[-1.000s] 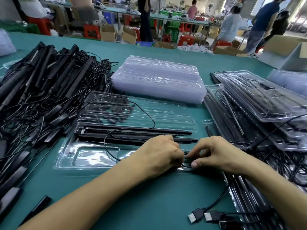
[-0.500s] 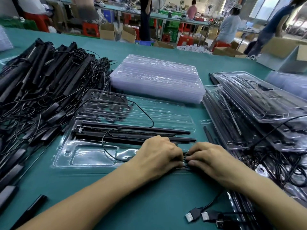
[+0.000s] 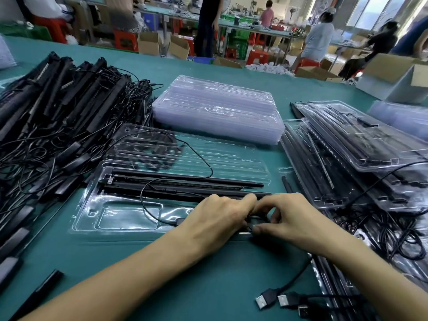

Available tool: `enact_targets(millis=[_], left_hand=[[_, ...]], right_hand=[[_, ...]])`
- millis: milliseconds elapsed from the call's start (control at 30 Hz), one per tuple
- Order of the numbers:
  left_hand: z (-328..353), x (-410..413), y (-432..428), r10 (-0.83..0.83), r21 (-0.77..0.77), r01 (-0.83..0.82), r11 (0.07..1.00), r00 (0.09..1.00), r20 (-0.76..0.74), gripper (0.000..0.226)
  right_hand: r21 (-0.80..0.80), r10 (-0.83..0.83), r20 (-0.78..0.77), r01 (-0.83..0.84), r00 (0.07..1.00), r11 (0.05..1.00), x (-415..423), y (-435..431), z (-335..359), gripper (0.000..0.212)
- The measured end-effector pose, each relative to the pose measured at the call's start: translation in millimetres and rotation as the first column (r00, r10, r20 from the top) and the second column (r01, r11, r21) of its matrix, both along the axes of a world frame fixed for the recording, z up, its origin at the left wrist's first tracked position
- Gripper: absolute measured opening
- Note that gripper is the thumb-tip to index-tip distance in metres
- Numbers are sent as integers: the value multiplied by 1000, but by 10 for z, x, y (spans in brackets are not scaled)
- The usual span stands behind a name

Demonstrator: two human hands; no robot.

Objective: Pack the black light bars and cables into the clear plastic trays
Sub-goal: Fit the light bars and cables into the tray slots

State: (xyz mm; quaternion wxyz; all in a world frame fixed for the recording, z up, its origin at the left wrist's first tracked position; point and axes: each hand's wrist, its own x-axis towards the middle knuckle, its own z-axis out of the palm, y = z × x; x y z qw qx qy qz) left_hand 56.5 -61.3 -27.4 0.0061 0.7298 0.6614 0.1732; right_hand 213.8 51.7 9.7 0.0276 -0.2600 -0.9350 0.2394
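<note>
Right hand [image 3: 297,220] arched — cable [image 3: 260,219] pinched, mostly hidden

The person works bare-handed: the left hand [image 3: 217,218] and the right hand [image 3: 294,218] carry only skin, with knuckles and tendons showing faintly across their backs. The left forearm [image 3: 115,281] and the right forearm [image 3: 370,267], over the table's near edge, are slim, smooth and uncovered as far up as can be seen.

R hand [image 3: 294,218] fingers arched up, flat 0.5s ago | L hand [image 3: 215,218] knuckles lifted | cable [image 3: 258,220] shows betw. them
</note>
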Motion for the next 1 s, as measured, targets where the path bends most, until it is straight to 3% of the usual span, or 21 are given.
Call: enact_targets(millis=[100,200,300,367,433,533,633,733,800,867,900,933,1000], left_hand=[[-20,-14,-17,10,-56,-9,998,1000,29,28],[1,-83,-49,47,-137,-18,990,976,214,32],[37,-133,-46,35,-79,-2,997,907,419,27],[37,-128,-25,27,-55,-4,998,906,423,26],[20,-97,-8,27,-39,-14,999,935,353,23],[11,-93,4,60,-49,-46,998,940,337,17],[119,-168,-49,10,-97,31,995,917,398,15],[377,-386,-172,-40,-51,80,995,844,535,13],[537,-659,-239,34,134,-126,983,840,542,13],[620,-1029,-314,311,348,-464,815,856,413,10],[630,-1223,-366,504,398,-601,693,799,329,11],[612,-1408,-422,666,372,-708,601,700,256,19],[520,-1700,-525,836,136,-841,523,537,109,40]], right_hand=[[65,-45,6,44,999,997,-47,-51,-4,10],[250,-79,99,52,992,967,-81,-152,-18,26],[455,-121,200,17,972,890,-123,-282,3,35],[531,-103,228,-35,968,847,-155,-339,32,25],[560,-69,281,-105,957,822,-206,-382,69,14],[509,-63,300,-104,952,855,-267,-422,50,16],[473,-131,294,-25,947,881,-273,-415,9,15],[565,-74,277,-100,958,819,-289,-424,-8,16],[628,-50,307,-163,951,761,-301,-418,-12,32],[602,-66,309,-141,949,786,-299,-443,-32,33],[589,-78,291,-114,954,800,-279,-445,-72,30],[570,-86,289,-100,953,815,-268,-453,-89,31],[572,-91,302,-104,949,814,-236,-465,-111,41]])
